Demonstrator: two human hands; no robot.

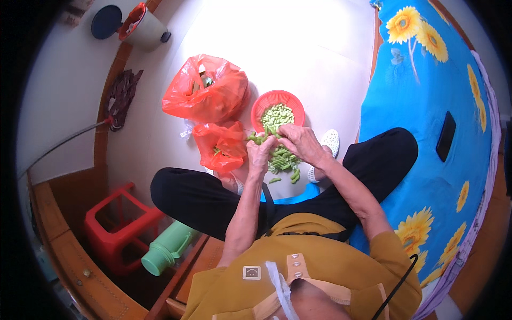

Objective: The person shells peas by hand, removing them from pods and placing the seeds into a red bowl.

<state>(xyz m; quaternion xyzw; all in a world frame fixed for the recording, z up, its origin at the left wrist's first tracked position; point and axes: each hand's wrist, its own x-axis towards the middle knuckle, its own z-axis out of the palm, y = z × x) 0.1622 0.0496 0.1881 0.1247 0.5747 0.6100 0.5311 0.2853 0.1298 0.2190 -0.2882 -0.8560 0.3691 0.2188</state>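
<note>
My left hand point(260, 153) is closed on several green bean pods point(257, 138), which stick out past its fingers. My right hand point(302, 143) meets it at the fingertips, pinching at a pod over the near rim of a red plastic colander point(295, 103). Shelled green beans point(278, 115) lie in the colander. Below both hands a pile of green pods point(283, 160) rests on the floor between my feet, with a few loose pods nearer to me. What exactly sits between my right fingertips is hidden.
Two red plastic bags, one large point(216, 90) and one small point(222, 148), stand left of the colander. Further left are a mop point(122, 98), a bin point(148, 32), a red stool point(116, 228) and a green thermos flask point(170, 246). A sunflower-print cloth point(384, 108) bearing a dark phone-like object point(446, 136) is at right.
</note>
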